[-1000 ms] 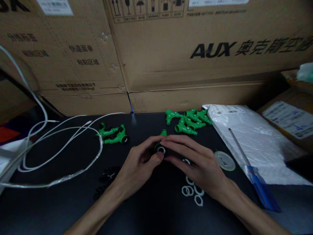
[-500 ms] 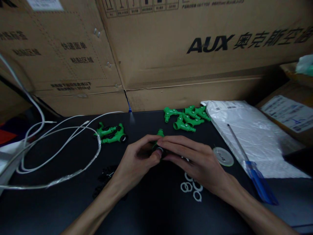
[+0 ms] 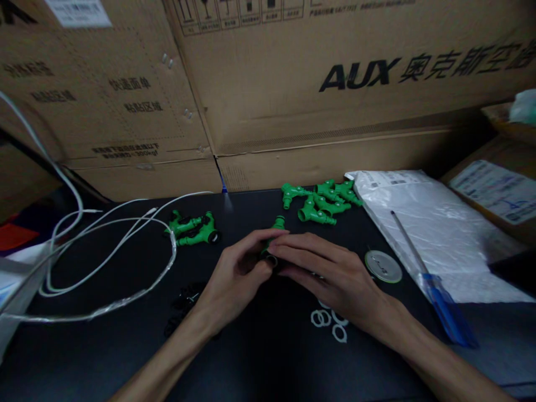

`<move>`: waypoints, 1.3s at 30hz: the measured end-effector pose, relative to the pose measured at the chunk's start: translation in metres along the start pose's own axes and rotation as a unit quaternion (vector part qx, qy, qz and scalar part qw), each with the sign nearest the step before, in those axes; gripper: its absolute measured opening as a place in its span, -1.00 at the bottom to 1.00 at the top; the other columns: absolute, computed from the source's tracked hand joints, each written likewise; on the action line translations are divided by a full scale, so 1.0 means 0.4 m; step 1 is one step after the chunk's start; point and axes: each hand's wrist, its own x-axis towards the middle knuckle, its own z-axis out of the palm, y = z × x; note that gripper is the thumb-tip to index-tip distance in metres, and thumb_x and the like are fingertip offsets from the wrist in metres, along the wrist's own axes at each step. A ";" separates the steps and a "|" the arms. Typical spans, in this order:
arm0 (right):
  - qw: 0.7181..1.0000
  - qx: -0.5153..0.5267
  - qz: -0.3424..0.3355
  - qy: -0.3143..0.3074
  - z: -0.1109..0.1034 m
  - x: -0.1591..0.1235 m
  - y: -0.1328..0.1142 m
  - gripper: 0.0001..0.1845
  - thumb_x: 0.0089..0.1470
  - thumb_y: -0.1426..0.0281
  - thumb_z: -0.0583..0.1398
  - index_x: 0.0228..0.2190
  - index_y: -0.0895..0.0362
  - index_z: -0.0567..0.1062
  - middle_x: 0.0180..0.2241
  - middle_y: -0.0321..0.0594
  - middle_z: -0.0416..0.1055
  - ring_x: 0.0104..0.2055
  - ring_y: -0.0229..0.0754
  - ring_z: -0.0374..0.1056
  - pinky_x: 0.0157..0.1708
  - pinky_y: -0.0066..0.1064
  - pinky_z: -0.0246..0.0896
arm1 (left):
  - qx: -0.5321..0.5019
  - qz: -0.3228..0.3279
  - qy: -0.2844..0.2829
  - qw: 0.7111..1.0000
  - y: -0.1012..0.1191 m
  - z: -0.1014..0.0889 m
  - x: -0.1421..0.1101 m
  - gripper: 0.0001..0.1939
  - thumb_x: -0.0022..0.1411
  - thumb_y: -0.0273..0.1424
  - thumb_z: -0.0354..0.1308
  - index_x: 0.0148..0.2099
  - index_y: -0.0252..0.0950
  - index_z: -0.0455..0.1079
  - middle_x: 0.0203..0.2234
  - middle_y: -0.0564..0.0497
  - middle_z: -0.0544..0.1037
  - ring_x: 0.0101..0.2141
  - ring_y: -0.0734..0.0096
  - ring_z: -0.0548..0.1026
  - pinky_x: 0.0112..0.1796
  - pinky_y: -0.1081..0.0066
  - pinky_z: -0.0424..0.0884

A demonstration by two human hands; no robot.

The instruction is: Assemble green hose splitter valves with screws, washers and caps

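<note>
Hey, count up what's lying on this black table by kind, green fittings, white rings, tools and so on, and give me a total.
Green fittings in the far pile: about 5, overlapping
Green fittings on the left: 2
Green fitting held by the left hand and right hand: 1
White rings: 4 visible
Round disc: 1
Blue-handled screwdriver: 1
White cable: 1
Total: about 15

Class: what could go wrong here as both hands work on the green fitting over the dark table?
The white rings lie loose right beside the right hand; a wrist sweep could scatter them. The green fitting is mostly hidden in the left hand, so a misseated part may go unnoticed.
</note>
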 end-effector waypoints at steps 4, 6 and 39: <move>0.999 0.035 0.014 0.023 -0.002 0.007 -0.002 -0.65 0.28 0.49 0.22 0.09 0.12 0.50 -0.02 -0.12 0.59 0.04 -0.21 0.53 0.12 -0.31 0.46 | -0.016 0.002 -0.017 1.000 -0.002 -0.009 0.003 -0.54 0.23 -0.32 0.24 0.18 -0.20 0.49 0.10 -0.08 0.59 0.09 0.09 0.51 0.00 0.31 0.47; 0.997 0.059 0.017 0.037 -0.003 0.011 -0.002 -0.67 0.28 0.48 0.23 0.07 0.14 0.51 -0.03 -0.11 0.60 0.02 -0.23 0.53 0.08 -0.36 0.48 | -0.030 -0.005 -0.025 0.999 -0.005 -0.016 0.006 -0.52 0.22 -0.28 0.29 0.18 -0.22 0.50 0.11 -0.11 0.58 0.10 0.07 0.51 0.05 0.29 0.45; 0.969 0.031 0.199 0.142 -0.164 -0.142 -0.119 -0.76 0.28 0.49 0.23 -0.06 0.06 0.60 -0.11 -0.24 0.63 -0.08 -0.23 0.55 -0.03 -0.37 0.45 | 0.645 0.135 -0.004 0.752 -0.005 -0.111 0.022 -0.23 0.28 0.19 0.06 0.33 -0.18 0.31 0.25 -0.16 0.42 0.23 -0.09 0.39 0.26 -0.09 0.22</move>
